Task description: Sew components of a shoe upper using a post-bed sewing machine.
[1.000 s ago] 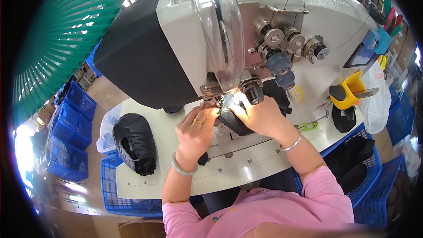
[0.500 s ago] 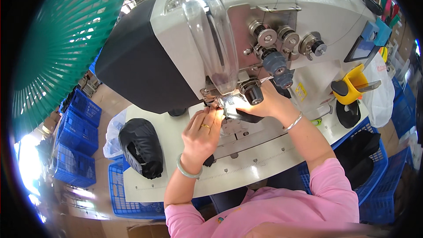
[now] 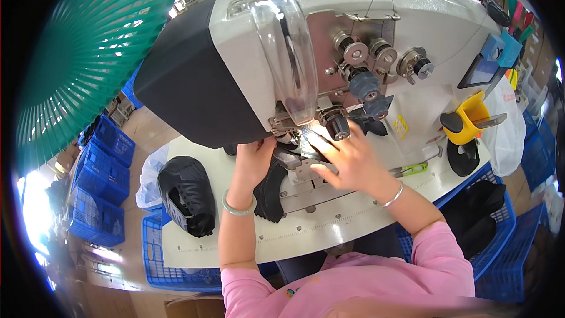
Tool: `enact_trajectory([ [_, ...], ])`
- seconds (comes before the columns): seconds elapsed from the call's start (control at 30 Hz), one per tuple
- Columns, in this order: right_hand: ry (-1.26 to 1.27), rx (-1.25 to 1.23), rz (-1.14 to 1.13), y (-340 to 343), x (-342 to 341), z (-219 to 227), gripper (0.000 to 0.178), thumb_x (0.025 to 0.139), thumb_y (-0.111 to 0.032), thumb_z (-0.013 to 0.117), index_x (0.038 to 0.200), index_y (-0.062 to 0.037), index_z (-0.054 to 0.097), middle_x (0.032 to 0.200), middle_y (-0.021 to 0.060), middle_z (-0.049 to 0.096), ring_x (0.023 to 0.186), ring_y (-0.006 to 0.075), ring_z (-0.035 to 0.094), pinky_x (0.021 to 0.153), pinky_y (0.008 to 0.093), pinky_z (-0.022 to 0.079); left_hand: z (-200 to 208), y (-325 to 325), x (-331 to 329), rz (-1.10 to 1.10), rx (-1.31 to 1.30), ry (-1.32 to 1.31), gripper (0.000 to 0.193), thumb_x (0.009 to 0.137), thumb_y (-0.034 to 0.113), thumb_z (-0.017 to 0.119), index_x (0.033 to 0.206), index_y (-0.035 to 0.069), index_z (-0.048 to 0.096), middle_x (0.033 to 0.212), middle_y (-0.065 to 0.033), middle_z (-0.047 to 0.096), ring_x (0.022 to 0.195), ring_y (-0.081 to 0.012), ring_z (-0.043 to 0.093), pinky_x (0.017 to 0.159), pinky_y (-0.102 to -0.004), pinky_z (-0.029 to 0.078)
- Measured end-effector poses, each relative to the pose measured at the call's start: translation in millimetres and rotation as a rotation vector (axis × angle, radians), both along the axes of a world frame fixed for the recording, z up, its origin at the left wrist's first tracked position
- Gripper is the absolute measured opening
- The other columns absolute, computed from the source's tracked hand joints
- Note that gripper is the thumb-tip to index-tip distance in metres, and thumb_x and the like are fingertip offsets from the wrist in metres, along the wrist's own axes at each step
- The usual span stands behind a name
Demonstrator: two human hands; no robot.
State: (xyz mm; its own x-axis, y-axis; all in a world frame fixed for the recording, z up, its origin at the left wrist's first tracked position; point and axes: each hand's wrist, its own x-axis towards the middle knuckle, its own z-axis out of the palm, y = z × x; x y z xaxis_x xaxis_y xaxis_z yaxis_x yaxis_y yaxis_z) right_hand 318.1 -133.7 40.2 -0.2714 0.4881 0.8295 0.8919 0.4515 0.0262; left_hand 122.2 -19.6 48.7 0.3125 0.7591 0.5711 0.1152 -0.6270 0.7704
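Note:
A white sewing machine (image 3: 347, 17) with a black end cover stands before me. Beside its needle area, my left hand (image 3: 254, 159) is closed with its fingertips partly hidden, seemingly gripping a curved black shoe upper piece (image 3: 271, 193) that hangs down over the bed. My right hand (image 3: 352, 162) is open to the right of the needle, thumb and fingers spread, the index finger reaching in close to the presser foot. Whether that fingertip touches the material cannot be seen. More black material (image 3: 372, 125) lies behind the right hand.
A black shoe (image 3: 187, 194) rests on the white table (image 3: 318, 241) at the left. Right of the machine are a yellow holder (image 3: 471, 115) and green-handled snips (image 3: 411, 169). Blue crates (image 3: 97, 218) stand on the floor; a green fan (image 3: 88, 53) looms upper left.
My left hand has drawn back toward the left and turned, and the black piece now shows beside it. My right hand has moved nearer to me and its fingers have spread.

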Motion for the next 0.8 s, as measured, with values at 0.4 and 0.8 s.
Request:
enact_trajectory([
  [0.4, 0.058, 0.086, 0.039, 10, -1, -20, 0.039, 0.068, 0.003, 0.06, 0.107, 0.0052, 0.064, 0.111, 0.0186, 0.062, 0.115, 0.0357, 0.057, 0.107, 0.0497, 0.042, 17, -24, -1, 0.126, 0.096, 0.262, 0.013, 0.086, 0.004, 0.06, 0.076, -0.005, 0.059, 0.058, -0.0161, 0.05, 0.05, -0.0285, 0.045, 0.052, -0.0371, 0.038],
  [0.8, 0.041, 0.044, 0.019, 32, 11, -19, 0.018, 0.07, -0.002, 0.061, 0.087, 0.0027, 0.065, 0.101, 0.02, 0.065, 0.107, 0.034, 0.06, 0.105, 0.0495, 0.042, -6, 7, 6, 0.13, 0.159, 0.082, 0.005, 0.081, 0.002, 0.061, 0.081, -0.002, 0.062, 0.068, -0.0126, 0.059, 0.058, -0.0278, 0.056, 0.056, -0.037, 0.043],
])
